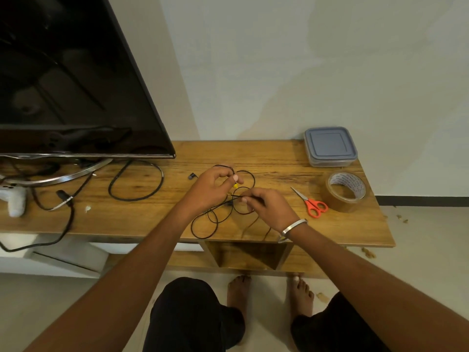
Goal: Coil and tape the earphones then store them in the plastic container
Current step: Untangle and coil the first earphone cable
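Observation:
Black earphones (203, 226) lie in loose loops on the wooden table (253, 153), partly under my hands. My left hand (210, 189) pinches the wire near a small yellow piece (236, 185). Just to its right, my right hand (269, 207) pinches another stretch of the same wire. One earbud (191, 176) lies free to the left of my left hand. The plastic container (330, 147) with a grey-blue lid stands closed at the back right. A roll of brown tape (346, 191) stands in front of it.
Orange-handled scissors (311, 203) lie between my right hand and the tape. A television (76, 85) on a metal stand fills the left, with black cables (137, 184) looped beside it. A white controller (14, 199) lies at the far left edge.

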### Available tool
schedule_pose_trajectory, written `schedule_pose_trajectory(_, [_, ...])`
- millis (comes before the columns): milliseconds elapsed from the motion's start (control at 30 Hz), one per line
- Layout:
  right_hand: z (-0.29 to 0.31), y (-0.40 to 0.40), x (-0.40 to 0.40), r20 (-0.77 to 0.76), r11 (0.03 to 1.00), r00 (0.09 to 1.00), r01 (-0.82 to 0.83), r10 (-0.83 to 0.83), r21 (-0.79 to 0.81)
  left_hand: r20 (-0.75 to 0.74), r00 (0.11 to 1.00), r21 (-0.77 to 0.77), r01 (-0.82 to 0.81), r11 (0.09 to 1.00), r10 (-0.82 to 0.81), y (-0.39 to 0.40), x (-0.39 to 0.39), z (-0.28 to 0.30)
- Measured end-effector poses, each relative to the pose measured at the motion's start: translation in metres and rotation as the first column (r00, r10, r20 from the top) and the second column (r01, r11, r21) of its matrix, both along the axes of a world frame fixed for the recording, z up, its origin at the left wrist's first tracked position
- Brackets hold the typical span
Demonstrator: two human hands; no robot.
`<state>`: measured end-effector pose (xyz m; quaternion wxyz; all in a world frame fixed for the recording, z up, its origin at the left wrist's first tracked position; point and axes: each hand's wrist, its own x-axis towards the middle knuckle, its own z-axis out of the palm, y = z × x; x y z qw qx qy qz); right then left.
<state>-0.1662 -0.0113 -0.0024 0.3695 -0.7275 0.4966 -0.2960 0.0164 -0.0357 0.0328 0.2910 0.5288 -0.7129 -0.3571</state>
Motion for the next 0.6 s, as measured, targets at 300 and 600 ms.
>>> schedule_pose_trajectory(300, [0.017, -0.009, -0.017, 0.05, 0.999, 0.998, 0.033, -0.033, 0.0, 0.086, 0.994, 0.06, 0.06, 0.996, -0.065, 0.005, 0.004, 0.005])
schedule_pose_trajectory(600, [0.022, -0.02, -0.022, 0.03, 0.998, 1.0, -0.003, 0.004, -0.058, 0.113, 0.971, 0.213, 0.183, 0.96, -0.21, 0.009, 0.004, -0.004])
